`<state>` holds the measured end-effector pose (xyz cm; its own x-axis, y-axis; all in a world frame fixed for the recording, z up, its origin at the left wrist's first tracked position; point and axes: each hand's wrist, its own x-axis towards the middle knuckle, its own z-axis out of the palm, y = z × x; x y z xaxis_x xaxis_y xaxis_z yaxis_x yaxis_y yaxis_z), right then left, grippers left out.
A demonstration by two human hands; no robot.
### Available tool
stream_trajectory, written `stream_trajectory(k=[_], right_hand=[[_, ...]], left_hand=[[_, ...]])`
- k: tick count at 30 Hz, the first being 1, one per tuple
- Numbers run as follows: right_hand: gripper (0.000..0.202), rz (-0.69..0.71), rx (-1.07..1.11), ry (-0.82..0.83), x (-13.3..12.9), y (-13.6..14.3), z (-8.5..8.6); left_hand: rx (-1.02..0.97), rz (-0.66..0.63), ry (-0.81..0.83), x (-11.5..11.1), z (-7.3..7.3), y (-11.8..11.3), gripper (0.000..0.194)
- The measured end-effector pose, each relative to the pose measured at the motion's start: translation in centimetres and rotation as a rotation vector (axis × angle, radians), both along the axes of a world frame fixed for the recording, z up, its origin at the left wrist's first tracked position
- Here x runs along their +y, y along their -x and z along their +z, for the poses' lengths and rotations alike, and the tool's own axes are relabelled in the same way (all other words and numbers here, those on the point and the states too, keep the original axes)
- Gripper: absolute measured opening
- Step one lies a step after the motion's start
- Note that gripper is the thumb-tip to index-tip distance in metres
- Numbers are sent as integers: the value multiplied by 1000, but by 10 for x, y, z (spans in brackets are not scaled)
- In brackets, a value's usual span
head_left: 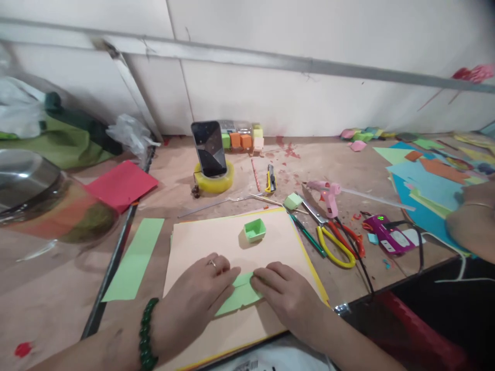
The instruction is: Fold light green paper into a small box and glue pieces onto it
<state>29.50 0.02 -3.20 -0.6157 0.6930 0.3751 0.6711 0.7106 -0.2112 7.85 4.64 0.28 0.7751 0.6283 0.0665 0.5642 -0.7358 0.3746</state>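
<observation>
Green bead bracelet (pixel 148 334) circles the left wrist, close to us. Both forearms come inward from the lower edge, wrists low, so that the left hand (pixel 194 290) and right hand (pixel 286 294) meet over one light green paper strip (pixel 240 299), lying on peach paper sheets (pixel 201 241). Their fingers are bent and closed on its two ends; how firmly, I cannot tell. It seems a fold is being pressed. Next, I judge, it needs even pressure and aligned edges. Just beyond sits a small green paper box (pixel 256 230).
</observation>
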Motion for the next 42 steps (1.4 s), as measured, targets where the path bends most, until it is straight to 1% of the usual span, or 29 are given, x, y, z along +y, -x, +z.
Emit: stream_trajectory(k=[2, 4, 5, 6, 7, 8, 11, 14, 17, 21, 24, 28, 32, 39, 42], right_hand=[[31, 12, 20, 38, -1, -1, 2], [27, 6, 69, 85, -2, -3, 5], [25, -2, 106, 113, -2, -4, 6], [23, -11, 152, 143, -2, -5, 7], [22, -20, 196, 180, -2, -6, 7], [21, -28, 239, 218, -2, -8, 8], [19, -46, 333, 314, -1, -11, 9], [17, -96, 398, 383, -1, -13, 10], [16, -176, 455, 432, -1, -12, 10], [14, -266, 478, 440, 1, -7, 8], [13, -304, 465, 449, 2, -5, 8], [14, -302, 450, 464, 3, -5, 10], [15, -284, 449, 452, 4, -6, 10], [15, -287, 438, 412, 4, -5, 5], [15, -281, 420, 402, 3, -4, 4]], left_hand=[[11, -49, 7, -9, -4, 7, 6], [10, -68, -63, -18, -8, 11, 23], [-2, -68, -113, -21, -10, 13, 27], [-25, -66, -156, -23, -12, 13, 24], [-55, -56, -180, -25, -14, 14, 17], [-90, -40, -184, -26, -15, 14, 12], [-192, 46, -86, -25, -16, 14, 28], [-234, 114, 50, -22, -13, 14, 32], [-199, 141, 131, -20, -11, 16, 35], [-145, 192, 144, -19, -12, 19, 31], [-123, 209, 125, -19, -15, 19, 27], [-80, 197, 103, -19, -15, 17, 29], [-68, 191, 48, -20, -16, 14, 29], [-76, 191, 15, -19, -18, 13, 29], [-48, 192, 5, -21, -19, 14, 27]])
